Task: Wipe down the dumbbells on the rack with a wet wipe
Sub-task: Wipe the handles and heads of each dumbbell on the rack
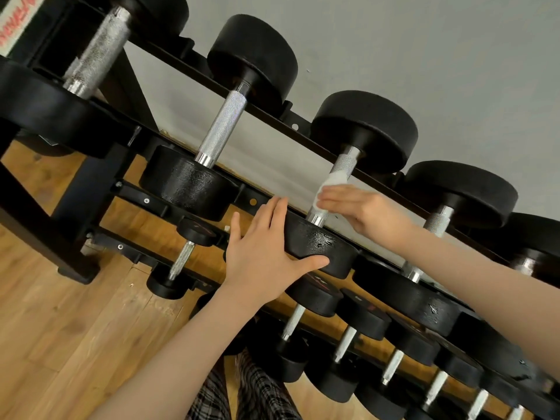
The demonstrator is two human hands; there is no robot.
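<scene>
1. Two tiers of black dumbbells fill your view on a black rack [188, 60] that runs from upper left to lower right, over a wooden floor [60, 313] and against a pale wall [424, 56].
2. At far left lies the largest dumbbell [97, 50], its knurled steel handle partly out of frame.
3. Next along is a second dumbbell [222, 125], lying untouched across both rails of the upper tier.
4. Your left hand [262, 253] lies flat on the near head of the third dumbbell [321, 247]. Its fingers [277, 213] are straight and spread over the top of that head, the thumb hooked along its lower edge. It braces the weight and curls round nothing.
5. The wet wipe [335, 180] is white and wrapped about the middle of that same dumbbell's handle [345, 162], between the two heads.
6. Your right hand [360, 207] reaches in from the right and holds the wipe against the handle. It is blurred, so you cannot tell how tightly the fingers close on it.
7. Further right sit more dumbbells [460, 189] on the upper tier.
8. On the lower tier a row of smaller dumbbells [363, 316] runs towards the lower right.
9. Plaid trousers [251, 392] show at the bottom edge.
</scene>
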